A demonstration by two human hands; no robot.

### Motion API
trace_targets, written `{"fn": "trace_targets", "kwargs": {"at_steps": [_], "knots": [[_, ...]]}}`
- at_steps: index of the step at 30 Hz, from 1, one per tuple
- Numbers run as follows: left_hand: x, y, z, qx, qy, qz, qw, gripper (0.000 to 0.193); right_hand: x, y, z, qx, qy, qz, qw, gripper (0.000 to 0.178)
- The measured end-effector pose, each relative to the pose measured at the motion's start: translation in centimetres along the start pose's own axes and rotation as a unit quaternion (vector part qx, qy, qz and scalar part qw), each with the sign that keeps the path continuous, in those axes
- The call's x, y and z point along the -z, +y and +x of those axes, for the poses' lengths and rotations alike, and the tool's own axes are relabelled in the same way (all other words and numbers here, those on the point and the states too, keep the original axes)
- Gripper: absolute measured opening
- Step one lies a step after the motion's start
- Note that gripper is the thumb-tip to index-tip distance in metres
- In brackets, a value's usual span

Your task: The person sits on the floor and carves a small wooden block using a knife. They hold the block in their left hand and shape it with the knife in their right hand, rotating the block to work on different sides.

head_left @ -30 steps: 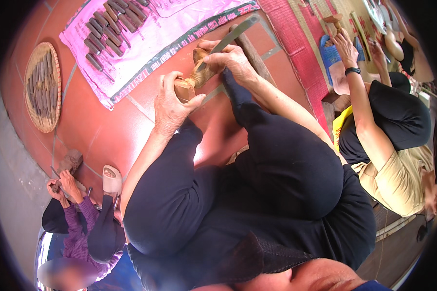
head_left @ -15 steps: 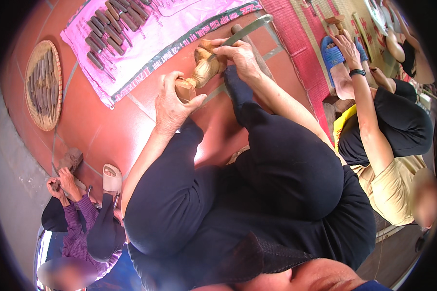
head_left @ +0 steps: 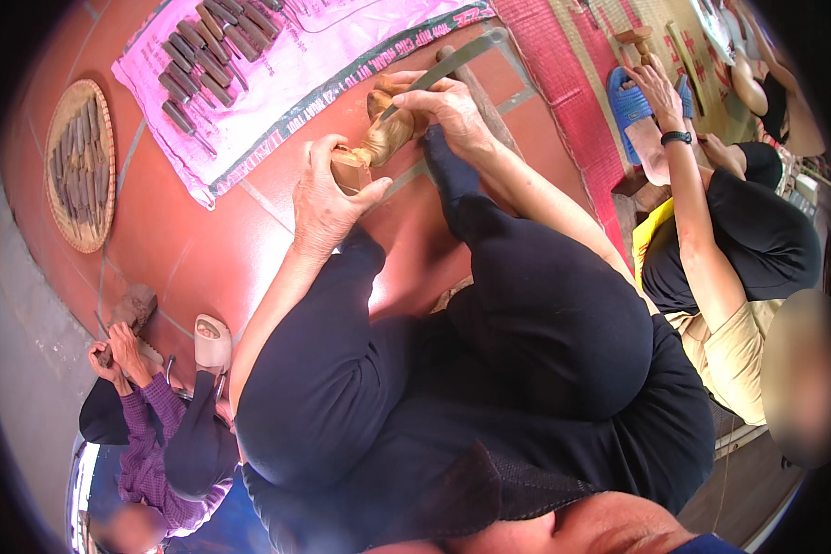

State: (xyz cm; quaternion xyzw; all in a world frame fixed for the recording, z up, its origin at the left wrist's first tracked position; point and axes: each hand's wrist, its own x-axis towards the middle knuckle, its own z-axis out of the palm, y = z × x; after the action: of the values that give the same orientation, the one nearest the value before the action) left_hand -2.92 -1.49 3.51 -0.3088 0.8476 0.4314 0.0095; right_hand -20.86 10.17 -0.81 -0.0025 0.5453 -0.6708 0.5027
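A wooden carving [head_left: 388, 140], pale brown with a rounded, twisted body and a square block at its near end, is held low between my knees. My left hand [head_left: 326, 198] is closed on the block end, thumb on one side and fingers on the other. My right hand [head_left: 454, 118] grips a long flat metal carving knife [head_left: 454, 61], its narrow tip at the carving's surface and its rounded end pointing up and right. The right fingers also rest near the carving's far end. Whether the tip cuts into the wood I cannot tell.
A pink sheet [head_left: 240, 120] bears several carving tools [head_left: 198, 60]. A round basket [head_left: 81, 166] of tools stands left. A wooden bar [head_left: 491, 111] lies beyond my right hand, near a red mat [head_left: 563, 102]. Co-workers sit at lower left and right.
The knife has shifted slightly left, its tip a little lower along the carving. My left hand and the carving have barely moved. The co-worker's head at right has moved.
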Motion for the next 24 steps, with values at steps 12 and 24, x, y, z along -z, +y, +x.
{"fn": "trace_targets", "kwargs": {"at_steps": [12, 24], "knots": [[0.0, -0.3, -0.1, -0.004, 0.016, -0.013, 1.000, 0.068, 0.0, 0.3, 0.0, -0.008, -0.009, -0.008, 1.000, 0.037], [-0.1, -0.8, -0.1, 0.014, 0.039, -0.050, 0.998, 0.068, 0.4, 1.4, 0.7, 0.016, -0.056, -0.063, 0.996, 0.032]]}}
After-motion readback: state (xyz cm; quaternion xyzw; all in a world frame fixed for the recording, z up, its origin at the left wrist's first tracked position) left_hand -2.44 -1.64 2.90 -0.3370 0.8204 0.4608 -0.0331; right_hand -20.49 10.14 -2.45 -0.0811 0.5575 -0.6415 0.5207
